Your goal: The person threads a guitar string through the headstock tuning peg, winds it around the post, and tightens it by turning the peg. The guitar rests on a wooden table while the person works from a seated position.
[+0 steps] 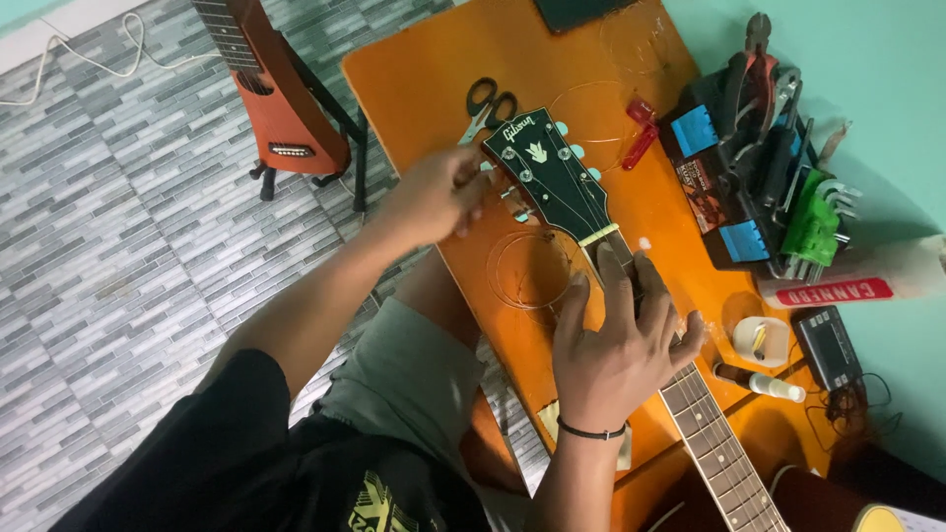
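The left hand is pinching a tuning peg on the black guitar headstock; the right hand, fingers spread, is pressing the neck (overtightening could snap the thin string).

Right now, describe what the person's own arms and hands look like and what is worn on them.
Both forearms are bare. The left hand wears nothing visible; a black short sleeve covers the upper arm. The right hand has a thin black band around its wrist. No gloves, rings or watch show on the fingers.
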